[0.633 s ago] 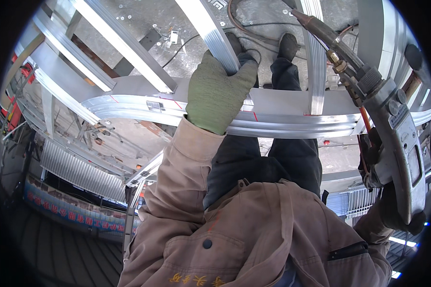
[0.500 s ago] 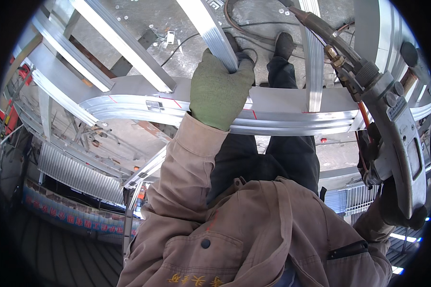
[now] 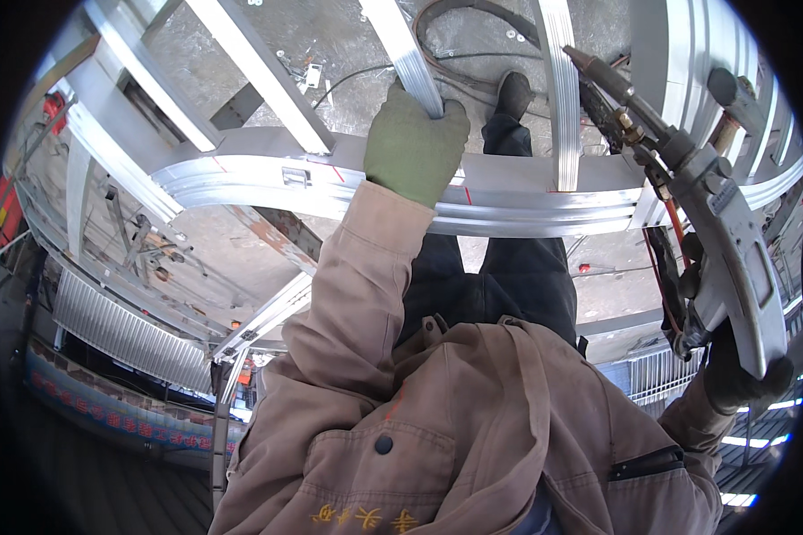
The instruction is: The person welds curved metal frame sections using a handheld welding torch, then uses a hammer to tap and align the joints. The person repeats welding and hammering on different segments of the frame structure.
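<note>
My left hand [image 3: 413,147], in a green glove, is wrapped round the lower end of a ribbed aluminium bar [image 3: 400,43]. It is right at the curved aluminium rail [image 3: 544,217], which bears red marks. Off to the right, my right hand [image 3: 742,373] wears a dark glove and grips the rear of a grey metal welding gun [image 3: 736,245]; its fingers are partly hidden by the gun. The tapered nozzle [image 3: 589,69] points up and left, over an upright aluminium bar [image 3: 558,107].
More parallel bars [image 3: 263,76] join the rail on the left. Beyond, black cables [image 3: 473,55] and scraps lie on the grey floor, with a dark shoe [image 3: 514,94] near them. A clamp-like bracket [image 3: 239,339] stands at lower left. Corrugated sheet [image 3: 120,321] lies behind it.
The view has shifted slightly. The welding gun's nozzle has drawn back a little to the right across the upright bar. My left hand keeps its hold on the bar.
</note>
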The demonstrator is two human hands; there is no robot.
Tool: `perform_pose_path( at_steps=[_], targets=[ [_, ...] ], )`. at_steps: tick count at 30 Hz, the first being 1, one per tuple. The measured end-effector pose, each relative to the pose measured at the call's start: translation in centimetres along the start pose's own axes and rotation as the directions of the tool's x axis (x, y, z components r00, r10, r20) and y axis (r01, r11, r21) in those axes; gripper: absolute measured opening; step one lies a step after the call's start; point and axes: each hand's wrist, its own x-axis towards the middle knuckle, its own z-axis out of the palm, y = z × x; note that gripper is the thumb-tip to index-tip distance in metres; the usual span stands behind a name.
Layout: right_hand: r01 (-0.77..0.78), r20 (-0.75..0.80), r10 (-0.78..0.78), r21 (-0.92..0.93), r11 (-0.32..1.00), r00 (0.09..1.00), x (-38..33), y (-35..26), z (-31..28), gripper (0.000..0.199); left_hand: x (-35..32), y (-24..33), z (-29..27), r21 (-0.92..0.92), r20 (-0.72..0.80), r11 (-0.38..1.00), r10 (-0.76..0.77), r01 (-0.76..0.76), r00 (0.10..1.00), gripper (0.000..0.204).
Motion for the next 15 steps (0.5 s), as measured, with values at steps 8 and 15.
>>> perform_pose_path(
  at_steps=[8, 15],
  targets=[
    [-0.051, 0.24, 0.071, -0.086, 0.995, 0.968, -0.4, -4.2, 3.3, 0.095, -9.2, 3.0, -6.2, -0.367, -0.358, 0.909, 0.058, -0.197, 0.932, 0.033],
    [0.101, 0.379, 0.12, -0.513, 0.852, 0.918, -1.1, -7.6, 9.8, 0.087, -16.7, -7.3, -5.8, -0.225, -0.385, 0.968, -0.194, 0.111, 0.902, 0.032]
  ],
)
